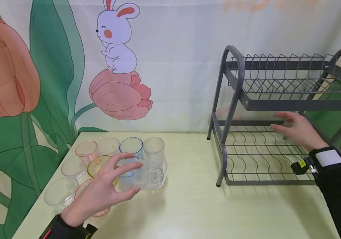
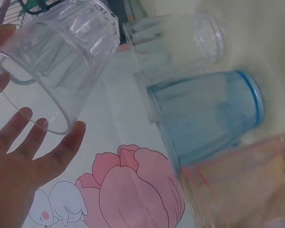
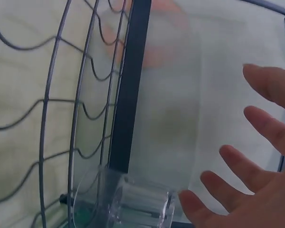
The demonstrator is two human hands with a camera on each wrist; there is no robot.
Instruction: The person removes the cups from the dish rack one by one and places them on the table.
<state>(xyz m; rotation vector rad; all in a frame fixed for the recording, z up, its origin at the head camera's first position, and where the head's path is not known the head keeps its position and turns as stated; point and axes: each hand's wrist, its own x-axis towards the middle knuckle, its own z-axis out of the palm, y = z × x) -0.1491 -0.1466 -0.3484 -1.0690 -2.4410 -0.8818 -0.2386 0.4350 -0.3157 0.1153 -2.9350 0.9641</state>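
My left hand (image 1: 107, 186) holds a clear plastic cup (image 2: 61, 61) by its side, thumb and fingers spread round it near the rim. It is lifted in front of a cluster of cups on the table. Beside it stand a clear cup (image 1: 153, 149) and a blue cup (image 2: 204, 118). A yellow-rimmed cup (image 1: 94, 167) is partly behind the left hand. My right hand (image 1: 300, 131) is between the two tiers of the dish rack, fingers apart and holding nothing. Close to its fingertips, another clear cup (image 3: 142, 204) is on the rack's lower tier, mostly hidden in the head view.
The dark metal dish rack (image 1: 278, 105) has two wire tiers and stands on the right of the pale table (image 1: 188, 205). More clear and pink-rimmed cups (image 1: 86, 147) crowd the table's left side. A printed cloth (image 1: 182, 66) with a rabbit and tulips hangs behind.
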